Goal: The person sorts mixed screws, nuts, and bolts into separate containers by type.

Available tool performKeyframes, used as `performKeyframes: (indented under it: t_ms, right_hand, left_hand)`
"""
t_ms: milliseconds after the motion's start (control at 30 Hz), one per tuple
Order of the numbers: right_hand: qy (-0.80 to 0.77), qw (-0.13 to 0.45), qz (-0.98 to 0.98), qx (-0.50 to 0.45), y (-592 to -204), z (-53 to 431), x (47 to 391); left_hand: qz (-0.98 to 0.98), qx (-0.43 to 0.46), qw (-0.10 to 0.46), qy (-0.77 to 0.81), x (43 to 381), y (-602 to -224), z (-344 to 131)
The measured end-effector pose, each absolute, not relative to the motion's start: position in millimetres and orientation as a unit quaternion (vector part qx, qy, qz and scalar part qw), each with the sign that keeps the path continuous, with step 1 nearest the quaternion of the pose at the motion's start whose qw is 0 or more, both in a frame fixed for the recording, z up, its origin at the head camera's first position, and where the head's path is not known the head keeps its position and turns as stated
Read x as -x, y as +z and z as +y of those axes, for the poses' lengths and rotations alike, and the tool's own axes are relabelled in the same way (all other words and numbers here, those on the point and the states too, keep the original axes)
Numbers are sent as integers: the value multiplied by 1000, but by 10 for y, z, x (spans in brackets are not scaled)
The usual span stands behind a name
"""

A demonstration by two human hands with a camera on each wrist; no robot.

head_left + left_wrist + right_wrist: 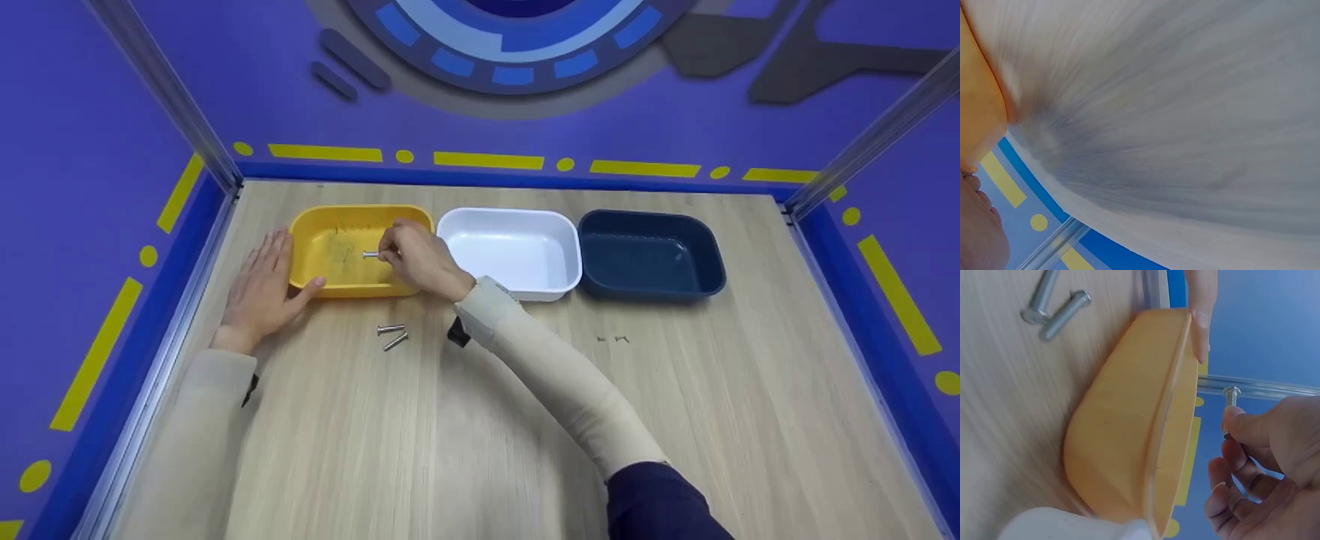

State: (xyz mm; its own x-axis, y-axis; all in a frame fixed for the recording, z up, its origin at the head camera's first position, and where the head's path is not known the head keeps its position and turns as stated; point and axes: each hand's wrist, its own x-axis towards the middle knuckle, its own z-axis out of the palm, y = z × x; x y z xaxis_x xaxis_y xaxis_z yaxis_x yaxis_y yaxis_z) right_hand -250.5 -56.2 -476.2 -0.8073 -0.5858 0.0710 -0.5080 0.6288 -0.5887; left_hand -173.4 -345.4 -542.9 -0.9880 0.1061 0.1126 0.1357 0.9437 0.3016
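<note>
Between thumb and index finger, my right hand (421,259) pinches a silver bolt (1231,398) above the yellow bin (360,289). In the head view this bolt points left, with its head end free. My left hand (262,289) lies with straight fingers along the bin's left side, its thumb on the front rim; in the left wrist view only a bit of that hand (982,225) shows beside the bin. Two more bolts (391,329) lie on the table in front of the yellow bin.
A white bin (510,255) stands right of the yellow one, and a dark blue bin (651,259) right of that. Two tiny metal pieces (622,339) lie on the wooden table (525,420) at the right. Blue panels (510,135) stand at the back and sides.
</note>
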Motion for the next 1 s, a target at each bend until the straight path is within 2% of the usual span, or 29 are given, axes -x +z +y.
performKeyframes:
  t_ms: [533,1000]
  right_hand:
    - [-291,74,918,260,-4629,-930,2863]
    - [-304,52,918,247,-4647,-837,2945]
  left_hand:
    - [-984,69,47,-155,1701,-5417,-3523]
    - [-982,67,43,-168,1735,-5437,-3462]
